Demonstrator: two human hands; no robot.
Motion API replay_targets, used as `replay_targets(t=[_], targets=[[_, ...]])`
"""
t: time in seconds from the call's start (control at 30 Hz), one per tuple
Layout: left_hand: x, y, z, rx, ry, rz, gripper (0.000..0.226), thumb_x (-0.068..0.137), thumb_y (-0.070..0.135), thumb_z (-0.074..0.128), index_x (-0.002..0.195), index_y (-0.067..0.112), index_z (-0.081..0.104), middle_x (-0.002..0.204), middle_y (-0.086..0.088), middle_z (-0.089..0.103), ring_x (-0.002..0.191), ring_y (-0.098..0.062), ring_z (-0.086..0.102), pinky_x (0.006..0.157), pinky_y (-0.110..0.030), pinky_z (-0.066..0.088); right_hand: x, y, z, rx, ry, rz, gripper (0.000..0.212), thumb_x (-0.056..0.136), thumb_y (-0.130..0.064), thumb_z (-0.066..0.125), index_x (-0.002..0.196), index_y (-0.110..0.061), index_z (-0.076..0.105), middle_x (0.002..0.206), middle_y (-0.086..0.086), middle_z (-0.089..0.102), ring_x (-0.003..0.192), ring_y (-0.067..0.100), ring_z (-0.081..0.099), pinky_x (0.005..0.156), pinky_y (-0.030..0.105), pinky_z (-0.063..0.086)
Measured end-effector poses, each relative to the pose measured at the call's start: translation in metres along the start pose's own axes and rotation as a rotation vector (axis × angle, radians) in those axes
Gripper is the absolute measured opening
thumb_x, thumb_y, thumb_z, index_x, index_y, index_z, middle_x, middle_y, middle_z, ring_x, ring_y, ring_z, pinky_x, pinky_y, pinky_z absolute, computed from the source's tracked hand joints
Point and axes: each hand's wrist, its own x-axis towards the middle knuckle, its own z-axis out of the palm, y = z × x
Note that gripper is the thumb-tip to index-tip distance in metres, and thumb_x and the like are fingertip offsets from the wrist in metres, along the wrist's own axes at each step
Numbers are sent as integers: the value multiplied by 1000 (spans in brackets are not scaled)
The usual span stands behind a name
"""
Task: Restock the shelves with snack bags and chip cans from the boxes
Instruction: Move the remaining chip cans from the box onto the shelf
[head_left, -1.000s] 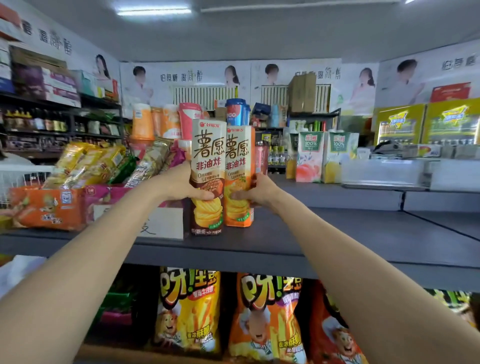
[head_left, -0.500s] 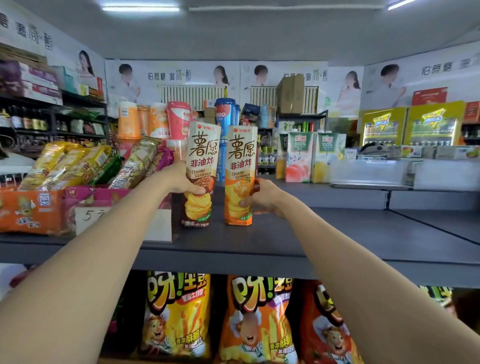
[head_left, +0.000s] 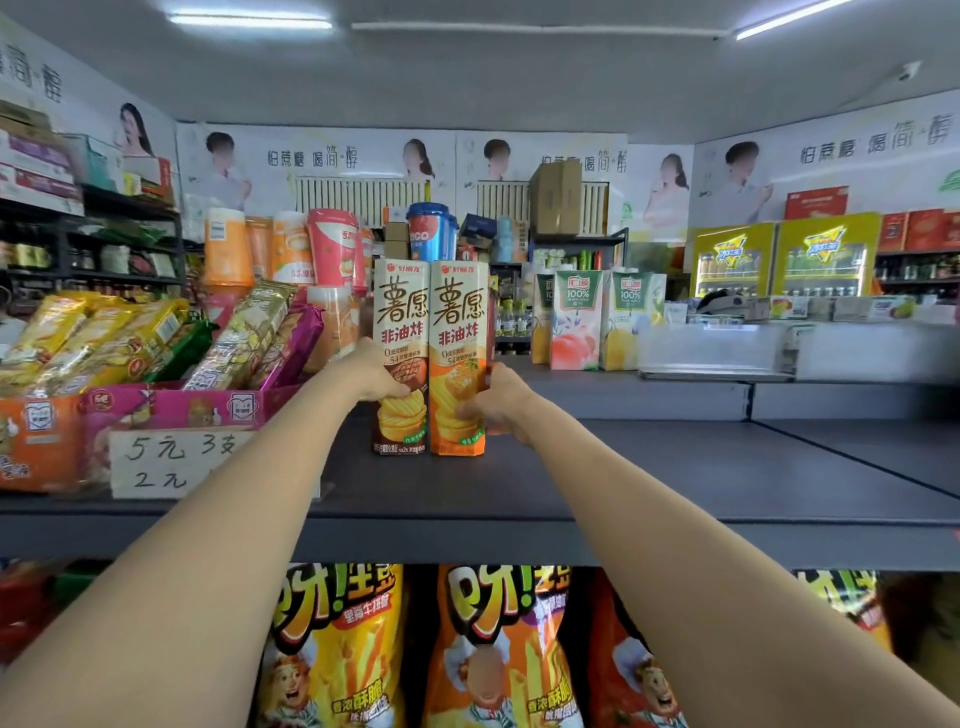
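Note:
Two tall chip cans stand upright side by side on the dark grey shelf (head_left: 675, 483). The brown can (head_left: 401, 332) is on the left, and my left hand (head_left: 370, 375) grips its left side with the thumb across the front. The orange can (head_left: 460, 332) touches it on the right, and my right hand (head_left: 493, 399) grips its right side low down. Both cans rest on the shelf surface.
A pink display box (head_left: 182, 410) of snack bars with a handwritten price card (head_left: 171, 462) sits left of the cans. Drink cups (head_left: 332, 244) stand behind, juice cartons (head_left: 576, 317) to the right. Large chip bags (head_left: 337, 649) hang under the shelf. The shelf's right part is bare.
The two cans were apart and the brown one tilted; now they are upright, pressed together, and set down on the shelf a little further back.

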Motion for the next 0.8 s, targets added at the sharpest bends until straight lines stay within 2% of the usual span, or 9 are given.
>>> replay_targets(t=[0.07,0.13,0.23,0.33,0.43,0.53,0.6,0.7,0.8], targets=[[-7,7,2,95,102,10,87,75,14,76,143,5,22,138,-13,44,127,-32,43,107,-42,36,-4,1,-1,-45,18,-15,70,80,-8,72,136,-8,30,137,13,45,125,31,46,102,44,43],[-23,14,5,175,290,25,87,77,16,74,144,7,19,139,-17,38,128,-37,39,106,-47,34,-11,3,-6,-106,26,-37,76,82,-15,71,141,-7,24,140,13,41,127,30,43,100,39,44],[-58,25,19,299,542,134,66,84,17,65,138,6,28,139,-20,34,129,-40,33,105,-54,30,-33,4,-26,-168,43,-103,81,83,-17,70,144,-5,19,141,16,39,126,30,43,96,37,46],[-89,47,50,292,643,341,51,87,11,55,134,5,36,136,-19,38,129,-36,33,104,-50,29,-67,4,-66,-306,109,-204,77,85,-16,68,143,-3,20,139,17,40,124,28,44,94,30,41],[-111,81,92,318,584,517,47,85,8,53,130,4,40,131,-18,42,121,-36,40,99,-47,32,-110,18,-129,-519,230,-297,75,84,-15,67,144,-6,22,140,18,31,120,29,44,83,20,36],[-142,128,143,326,493,637,47,85,7,49,130,3,39,131,-17,41,120,-35,40,96,-45,32,-163,51,-200,-679,324,-323,69,84,-15,67,140,-7,28,137,19,28,113,28,45,86,19,31],[-171,164,188,295,430,715,45,85,8,47,129,2,39,130,-18,41,119,-35,40,93,-45,31,-205,82,-252,-725,350,-282,64,84,-15,67,138,-6,33,135,19,31,107,26,46,88,18,30],[-229,214,275,241,315,891,46,80,12,45,125,4,46,125,-19,47,111,-38,47,88,-45,36,-275,145,-330,-768,398,-164,59,82,-12,68,133,-2,41,130,20,39,116,30,46,94,21,32],[-301,259,383,191,149,1061,52,69,22,35,115,5,53,112,-20,56,96,-40,57,79,-47,47,-356,227,-413,-815,404,-7,49,83,-11,67,127,-6,46,123,19,43,107,28,49,82,21,32]])
